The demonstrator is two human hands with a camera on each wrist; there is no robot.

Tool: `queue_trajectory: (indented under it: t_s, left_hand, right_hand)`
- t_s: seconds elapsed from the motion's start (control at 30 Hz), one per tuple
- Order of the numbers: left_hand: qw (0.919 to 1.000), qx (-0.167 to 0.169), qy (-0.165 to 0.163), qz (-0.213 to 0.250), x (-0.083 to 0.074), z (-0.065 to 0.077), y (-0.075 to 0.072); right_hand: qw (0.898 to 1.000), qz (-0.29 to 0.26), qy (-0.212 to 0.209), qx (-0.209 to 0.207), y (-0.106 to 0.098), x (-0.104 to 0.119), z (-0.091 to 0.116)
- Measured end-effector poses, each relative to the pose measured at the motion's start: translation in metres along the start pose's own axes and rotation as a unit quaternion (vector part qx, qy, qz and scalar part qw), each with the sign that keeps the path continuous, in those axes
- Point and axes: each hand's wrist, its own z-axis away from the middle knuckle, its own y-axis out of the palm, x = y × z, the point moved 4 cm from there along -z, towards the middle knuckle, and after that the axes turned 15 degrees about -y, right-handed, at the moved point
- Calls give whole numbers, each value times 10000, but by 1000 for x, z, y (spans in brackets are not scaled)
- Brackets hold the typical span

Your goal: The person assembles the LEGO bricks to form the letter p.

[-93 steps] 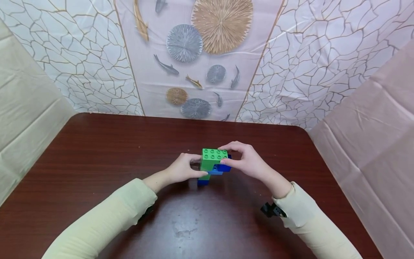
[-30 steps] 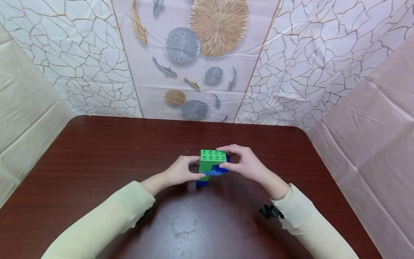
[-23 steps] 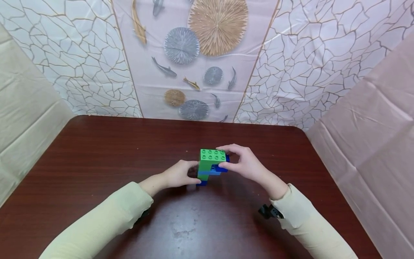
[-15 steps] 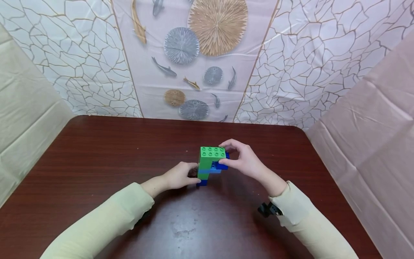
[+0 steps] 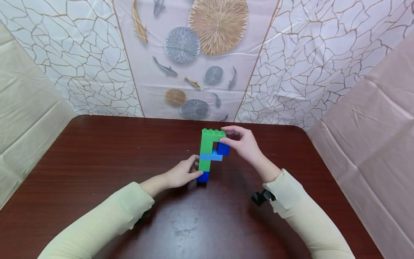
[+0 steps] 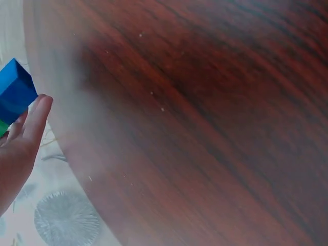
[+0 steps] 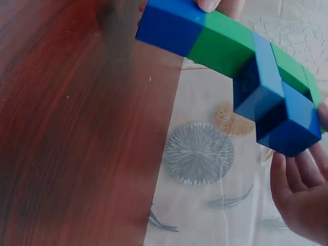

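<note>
Both hands hold a structure of toy building bricks above the table. A dark blue brick (image 5: 203,176) forms its lower end, with green bricks and a light blue brick (image 5: 210,157) above it. Across the top runs a studded green brick (image 5: 211,136), and another dark blue brick (image 5: 224,149) hangs under its right end. My left hand (image 5: 178,175) pinches the lower end between thumb and fingers. At the top right corner, my right hand (image 5: 247,145) grips the green and blue bricks. The right wrist view shows the underside of the hanging blue brick (image 7: 292,128), right-hand fingers behind it.
The dark wooden table (image 5: 129,151) has a worn pale patch near its front. Behind it hangs a patterned cloth (image 5: 181,46), with plain fabric (image 5: 365,133) at the sides. A black wrist camera (image 5: 263,197) shows below the right sleeve.
My left hand has slid down from the middle of the brick structure to its lower end. My right hand has risen with the top end, so the front side now faces the head view.
</note>
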Motion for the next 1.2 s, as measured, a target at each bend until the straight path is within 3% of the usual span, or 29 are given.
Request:
queue_trajectory:
  t_s: [0.23, 0.73, 0.97, 1.2]
  left_hand:
    - [9994, 34, 229, 239, -5, 2, 6]
    - [9987, -209, 435, 178, -4, 1, 4]
    - [9980, -615, 71, -93, -2, -1, 2]
    - [9974, -647, -277, -148, 4, -4, 5]
  right_hand:
    - [9972, -140, 611, -407, -1, -16, -13]
    - [9913, -144, 1169, -588, 12, -37, -20]
    - [9897, -204, 1364, -376, 20, -48, -16]
    - [9873, -87, 1571, -219, 31, -66, -14]
